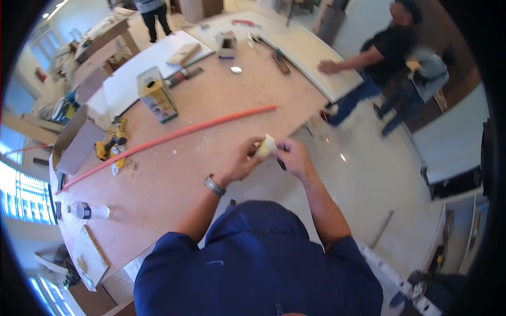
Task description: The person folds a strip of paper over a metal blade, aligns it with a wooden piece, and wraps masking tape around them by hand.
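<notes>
Both hands are close together over the near edge of the large worktable (211,100). My left hand (243,160), with a band on its wrist, is closed around a small pale yellowish item (266,147), perhaps a roll or folded piece. The fingers of my right hand (294,157) are pinched at the right side of the same item. Something small and dark shows just under my right hand; what it is cannot be made out. A long orange-red strip (195,128) lies on the table beyond my hands.
On the table are a yellow drill (112,139), a metal can (156,95), a plastic bottle (89,210), a small open box (227,45) and white panels (311,58). A person (385,52) leans on the right panel; others stand behind.
</notes>
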`<state>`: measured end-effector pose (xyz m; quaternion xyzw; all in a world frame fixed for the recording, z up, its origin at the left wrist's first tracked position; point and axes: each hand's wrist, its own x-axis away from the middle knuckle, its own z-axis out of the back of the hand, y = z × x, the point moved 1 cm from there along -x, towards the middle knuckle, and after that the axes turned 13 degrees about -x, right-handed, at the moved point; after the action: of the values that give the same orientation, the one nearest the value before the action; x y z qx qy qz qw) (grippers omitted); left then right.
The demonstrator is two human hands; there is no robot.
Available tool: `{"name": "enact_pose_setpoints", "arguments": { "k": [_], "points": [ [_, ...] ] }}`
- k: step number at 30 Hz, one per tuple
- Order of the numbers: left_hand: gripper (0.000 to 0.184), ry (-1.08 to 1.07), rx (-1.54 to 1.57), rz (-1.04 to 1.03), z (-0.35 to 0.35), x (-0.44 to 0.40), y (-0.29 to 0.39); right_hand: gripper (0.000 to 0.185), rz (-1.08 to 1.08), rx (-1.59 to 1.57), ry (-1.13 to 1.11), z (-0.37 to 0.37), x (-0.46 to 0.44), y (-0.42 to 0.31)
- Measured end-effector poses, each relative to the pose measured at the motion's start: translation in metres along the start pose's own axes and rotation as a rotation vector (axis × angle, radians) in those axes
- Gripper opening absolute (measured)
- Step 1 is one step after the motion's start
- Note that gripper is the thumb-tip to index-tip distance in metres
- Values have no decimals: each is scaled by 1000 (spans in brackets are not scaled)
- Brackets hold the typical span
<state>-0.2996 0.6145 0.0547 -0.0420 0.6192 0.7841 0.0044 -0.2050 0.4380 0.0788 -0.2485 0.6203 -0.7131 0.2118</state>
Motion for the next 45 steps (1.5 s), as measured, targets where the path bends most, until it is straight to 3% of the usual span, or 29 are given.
{"name": "enact_pose_setpoints", "arguments": {
  "k": [2, 9, 21, 33, 37, 45],
  "points": [
    [36, -22, 2, 69, 3, -1, 4, 17, 14, -7, 26, 3, -2, 5],
    [28, 1, -325, 1, 16, 5, 21, 16, -44, -129, 18, 8, 0, 3],
    [25, -32, -300, 76, 27, 15, 38, 13, -72, -102, 12, 23, 2, -9],
    [37, -35, -116, 49, 26, 20, 40, 15, -40, -110, 45, 22, 1, -10],
    [40, -73, -287, 167, 22, 17, 43, 16, -161, -325, -36, 19, 6, -19],
    [42, -214, -377, 152, 19, 8, 52, 16, -75, -149, -50, 12, 6, -8]
  ]
}}
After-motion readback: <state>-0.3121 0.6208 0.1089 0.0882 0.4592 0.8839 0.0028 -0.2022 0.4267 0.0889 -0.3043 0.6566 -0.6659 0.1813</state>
